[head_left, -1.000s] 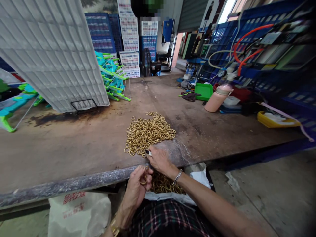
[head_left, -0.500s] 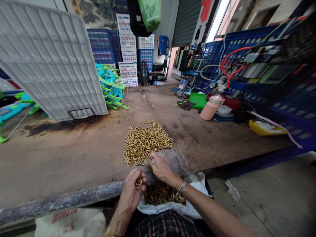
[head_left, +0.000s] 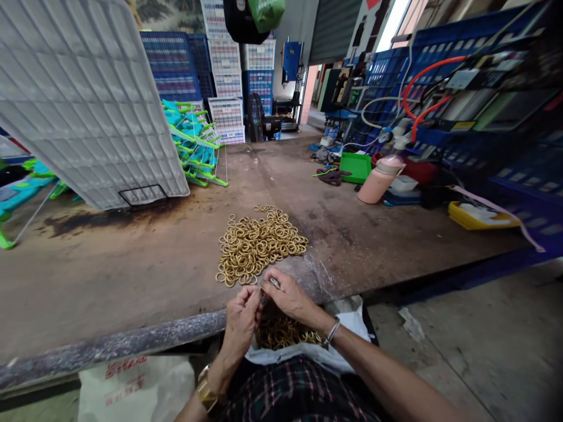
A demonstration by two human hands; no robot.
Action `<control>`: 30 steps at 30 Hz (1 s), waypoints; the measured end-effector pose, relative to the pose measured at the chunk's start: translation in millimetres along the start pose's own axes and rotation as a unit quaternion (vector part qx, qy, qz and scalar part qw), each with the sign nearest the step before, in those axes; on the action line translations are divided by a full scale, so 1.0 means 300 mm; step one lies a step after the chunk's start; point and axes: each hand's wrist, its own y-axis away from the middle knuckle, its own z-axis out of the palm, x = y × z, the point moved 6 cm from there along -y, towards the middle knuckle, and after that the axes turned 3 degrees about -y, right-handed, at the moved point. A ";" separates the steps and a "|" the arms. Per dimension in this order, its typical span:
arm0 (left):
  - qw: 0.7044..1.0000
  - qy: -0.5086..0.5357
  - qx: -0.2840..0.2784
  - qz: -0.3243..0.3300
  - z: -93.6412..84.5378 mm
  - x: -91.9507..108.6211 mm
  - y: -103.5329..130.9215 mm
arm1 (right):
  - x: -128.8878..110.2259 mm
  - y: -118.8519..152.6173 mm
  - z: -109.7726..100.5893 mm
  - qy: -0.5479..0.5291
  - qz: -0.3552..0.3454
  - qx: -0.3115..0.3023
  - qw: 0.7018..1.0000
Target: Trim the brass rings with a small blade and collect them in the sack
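Where the bare left hand (head_left: 241, 321) and bare right hand (head_left: 291, 300) meet at the near table edge, I log as follows: left fingers, bent into a close pinch with little gap, seemingly on one gold-coloured ring (head_left: 263, 292), mostly hidden, so I cannot be certain; right fingers, curled nearly closed round a small pale, slender tool (head_left: 275, 283), its kind unclear to me.

Handling, as I judge it: each ring light singly, weighty in bulk; stiff, hard to bend, not fragile; smooth and inclined to slip or roll; best taken by the rim between thumb and forefinger.

Appearance: round, open-centred, dull gold, alike in size; loose pile of gold-coloured rings (head_left: 259, 246) heaped just beyond the hands on the worn brown tabletop (head_left: 352, 252), a few lying apart at its edges; further rings, darker in shadow, in the white fabric sack (head_left: 355, 323) below the table edge.

Also listed: gold-coloured watch (head_left: 206, 391), left wrist; silver-coloured bracelet (head_left: 332, 332), right wrist; pink cylindrical bottle (head_left: 376, 183), upright but leaning in my wide view.
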 end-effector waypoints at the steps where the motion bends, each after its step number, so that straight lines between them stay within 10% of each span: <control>1: 1.000 -0.008 -0.003 0.000 0.000 0.001 0.002 | 0.003 -0.001 0.001 0.000 0.001 0.000 1.000; 15: 0.994 0.068 -0.079 -0.017 0.033 -0.017 0.015 | 0.004 0.007 -0.007 -0.013 0.015 0.018 1.000; 30: 0.997 -0.021 -0.048 0.049 0.010 -0.001 0.019 | 0.038 0.053 0.060 0.324 -0.034 -0.089 0.941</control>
